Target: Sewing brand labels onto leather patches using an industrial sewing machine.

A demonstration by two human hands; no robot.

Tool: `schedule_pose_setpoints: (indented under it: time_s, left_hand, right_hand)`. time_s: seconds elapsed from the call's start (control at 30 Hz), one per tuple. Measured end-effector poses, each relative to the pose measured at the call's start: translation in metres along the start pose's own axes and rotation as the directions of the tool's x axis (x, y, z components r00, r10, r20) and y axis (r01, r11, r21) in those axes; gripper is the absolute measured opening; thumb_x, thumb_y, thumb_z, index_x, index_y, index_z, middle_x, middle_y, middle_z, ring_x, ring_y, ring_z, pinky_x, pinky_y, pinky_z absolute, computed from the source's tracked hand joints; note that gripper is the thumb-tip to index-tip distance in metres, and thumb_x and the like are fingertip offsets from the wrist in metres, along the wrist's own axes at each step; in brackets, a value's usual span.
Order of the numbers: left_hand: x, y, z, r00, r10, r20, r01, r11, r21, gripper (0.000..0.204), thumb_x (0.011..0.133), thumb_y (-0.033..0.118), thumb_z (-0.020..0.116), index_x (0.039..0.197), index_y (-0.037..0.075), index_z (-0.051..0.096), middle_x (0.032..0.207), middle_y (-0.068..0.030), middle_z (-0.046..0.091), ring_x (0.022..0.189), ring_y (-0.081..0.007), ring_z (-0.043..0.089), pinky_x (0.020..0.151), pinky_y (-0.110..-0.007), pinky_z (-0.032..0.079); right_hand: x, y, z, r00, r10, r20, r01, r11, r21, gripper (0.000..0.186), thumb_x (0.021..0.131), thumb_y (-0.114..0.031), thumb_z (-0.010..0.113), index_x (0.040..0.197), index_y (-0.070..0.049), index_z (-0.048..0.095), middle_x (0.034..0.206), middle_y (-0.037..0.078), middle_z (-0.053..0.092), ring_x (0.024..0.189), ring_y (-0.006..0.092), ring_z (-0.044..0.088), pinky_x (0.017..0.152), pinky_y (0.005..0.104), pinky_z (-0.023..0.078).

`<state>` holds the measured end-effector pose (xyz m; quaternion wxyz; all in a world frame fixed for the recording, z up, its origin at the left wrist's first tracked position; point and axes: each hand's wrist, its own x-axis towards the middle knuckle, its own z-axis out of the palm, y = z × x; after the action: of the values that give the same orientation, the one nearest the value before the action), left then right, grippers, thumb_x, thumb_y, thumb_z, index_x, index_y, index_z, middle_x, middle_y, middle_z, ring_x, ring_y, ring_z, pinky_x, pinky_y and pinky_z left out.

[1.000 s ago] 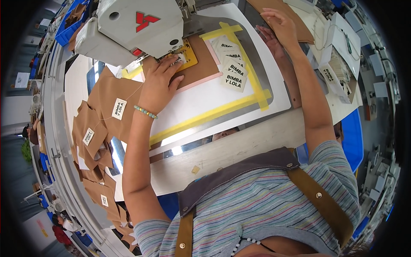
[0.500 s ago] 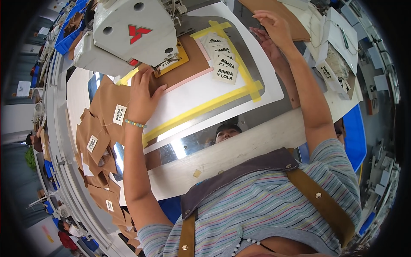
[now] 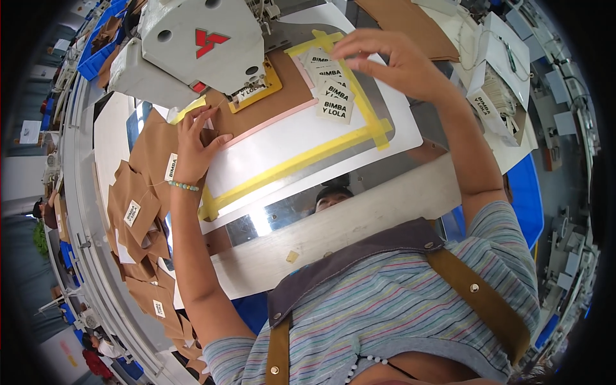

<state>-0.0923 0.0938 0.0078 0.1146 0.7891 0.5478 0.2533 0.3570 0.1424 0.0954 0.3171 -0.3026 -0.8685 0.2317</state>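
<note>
My left hand [image 3: 196,144] rests with fingers apart at the left edge of the brown panel [image 3: 282,96] with pink edging, just left of the yellow clamp plate [image 3: 273,83] under the white sewing machine head [image 3: 179,58]. A printed label is partly visible inside that plate. My right hand [image 3: 382,61] hovers with curved, separated fingers over the upper part of several overlapping white labels [image 3: 335,109] on a white sheet framed with yellow tape [image 3: 378,138]. Whether its fingertips touch a label I cannot tell.
Brown pieces with labels [image 3: 135,192] are heaped at left. A blue crate [image 3: 99,51] stands upper left. At right are brown sheets [image 3: 423,32], an open white box [image 3: 487,109] and a blue bin [image 3: 523,199]. Other workers [image 3: 48,212] are at the far left.
My left hand has slid left and down from the clamp plate to the panel's edge. My right hand has swung leftward from the table's right side to over the labels.
</note>
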Motion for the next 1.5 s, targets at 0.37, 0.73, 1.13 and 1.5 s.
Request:
schedule_pose_setpoints:
  time_s: [0.37,0.73,1.13,1.5]
  left_hand:
    - [0.016,0.037,0.033,0.951,0.279,-0.133,-0.267,0.959,0.100,0.019,0.090,0.004,0.078,0.109,0.004,0.075,0.113,-0.0101,0.070,0.105,-0.0323,0.065,0.087,-0.043,0.056]
    - [-0.001,0.062,0.026,0.890,0.454,-0.053,-0.444,0.886,0.133,0.014,0.088,-0.003,0.074,0.096,0.002,0.063,0.102,-0.0124,0.064,0.094,-0.0344,0.065,0.077,-0.045,0.056]
    - [-0.022,0.069,0.027,0.941,0.330,-0.069,-0.333,0.942,-0.035,0.015,0.086,-0.004,0.073,0.097,0.002,0.065,0.097,-0.0139,0.061,0.088,-0.0348,0.062,0.073,-0.046,0.054]
    - [-0.029,0.074,0.014,0.926,0.368,-0.079,-0.370,0.929,-0.004,0.015,0.087,-0.007,0.070,0.099,0.000,0.063,0.127,-0.0144,0.073,0.104,-0.0360,0.070,0.085,-0.044,0.058]
  right_hand:
    - [-0.004,-0.018,0.077,0.986,-0.064,0.156,0.120,0.917,-0.380,0.031,0.104,-0.030,0.069,0.121,-0.005,0.077,0.126,0.009,0.071,0.122,0.0287,0.064,0.103,0.0414,0.054]
    - [0.004,-0.004,0.113,0.957,-0.253,0.140,0.288,0.801,-0.525,0.012,0.088,-0.017,0.074,0.093,-0.006,0.075,0.101,0.005,0.070,0.102,0.0245,0.067,0.084,0.0361,0.059]
    - [-0.015,-0.010,0.066,0.981,-0.192,0.003,0.173,0.879,-0.444,0.037,0.092,-0.033,0.083,0.118,-0.006,0.075,0.118,0.004,0.072,0.113,0.0276,0.067,0.091,0.0413,0.056]
    - [0.012,-0.020,0.105,0.904,-0.365,0.224,0.428,0.766,-0.479,0.020,0.085,-0.010,0.071,0.105,-0.011,0.073,0.101,-0.001,0.068,0.103,0.0215,0.063,0.084,0.0382,0.051]
